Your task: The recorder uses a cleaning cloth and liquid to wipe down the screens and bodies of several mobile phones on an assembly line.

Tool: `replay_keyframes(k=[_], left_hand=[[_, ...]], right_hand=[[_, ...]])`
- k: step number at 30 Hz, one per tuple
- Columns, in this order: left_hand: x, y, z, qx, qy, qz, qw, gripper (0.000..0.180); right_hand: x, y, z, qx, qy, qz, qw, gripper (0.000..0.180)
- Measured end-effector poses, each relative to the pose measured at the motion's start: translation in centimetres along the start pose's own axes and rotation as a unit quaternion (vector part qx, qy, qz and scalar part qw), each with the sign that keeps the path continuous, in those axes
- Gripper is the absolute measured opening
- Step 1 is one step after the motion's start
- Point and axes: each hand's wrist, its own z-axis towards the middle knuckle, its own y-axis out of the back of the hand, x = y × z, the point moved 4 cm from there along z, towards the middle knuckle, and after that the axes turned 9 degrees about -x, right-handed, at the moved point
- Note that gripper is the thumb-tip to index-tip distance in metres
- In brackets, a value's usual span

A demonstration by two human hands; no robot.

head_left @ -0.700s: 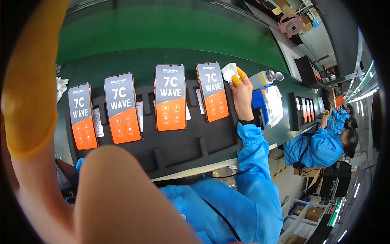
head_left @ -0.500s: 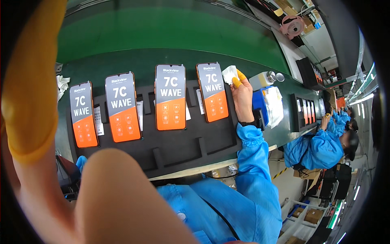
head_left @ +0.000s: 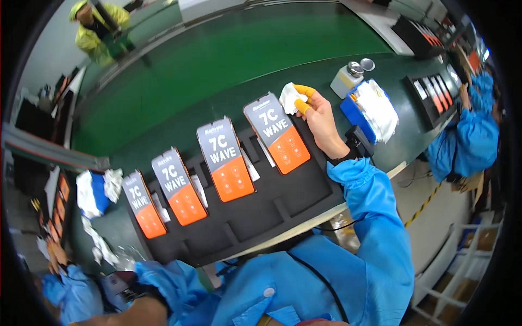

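Observation:
My right hand [head_left: 319, 120], with yellow finger cots on thumb and forefinger, pinches a crumpled white wipe [head_left: 290, 99]. The wipe is beside the upper right corner of the rightmost smartphone [head_left: 278, 133]. Several such phones, with grey and orange front films, lie in a slanting row on a black foam tray [head_left: 255, 217]. White labels show in the tray beside them. At the lower left edge, only the back and wrist of my left hand [head_left: 140, 313] show below a dark wristband; its fingers are out of sight.
Right of the tray are a pump bottle [head_left: 347, 81] and a blue box of white wipes [head_left: 359, 118]. More wipes [head_left: 112, 185] lie at the left. Co-workers in blue sit on both sides; one in yellow [head_left: 98, 35] is across the green bench.
My left hand has dropped from close before the camera to the lower left edge. The view has tilted and shifted. My right hand keeps the wipe beside the rightmost phone.

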Motion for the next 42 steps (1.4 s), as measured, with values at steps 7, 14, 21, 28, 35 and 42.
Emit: replay_keyframes(k=[7, 14, 21, 28, 35, 42], left_hand=[[7.6, 9.9, -0.7, -0.070, 0.340, 0.619, 0.705, 0.033], [11.5, 15.2, -5.6, 0.116, 0.220, 0.858, 0.450, 0.044], [11.8, 15.2, -5.5, 0.119, 0.271, 0.835, 0.464, 0.039], [7.8, 13.9, -3.4, 0.071, 0.360, 0.788, 0.494, 0.035], [6.0, 20.2, -0.3, -0.450, 0.235, 0.425, 0.749, 0.033], [5.3, 22.4, -1.2, -0.493, 0.159, 0.350, 0.781, 0.029]], right_hand=[[4.2, 3.0, -2.1, -0.023, 0.197, -0.424, 0.883, 0.034], [10.1, 13.1, -0.2, -0.292, 0.308, -0.545, 0.723, 0.026], [7.5, 16.5, 4.2, -0.221, 0.185, -0.603, 0.744, 0.023], [9.5, 15.2, 2.6, -0.202, 0.277, -0.382, 0.858, 0.013], [9.7, -1.1, -4.0, 0.252, 0.148, -0.236, 0.927, 0.015], [8.8, -7.8, -5.3, 0.342, 0.188, -0.298, 0.871, 0.021]])
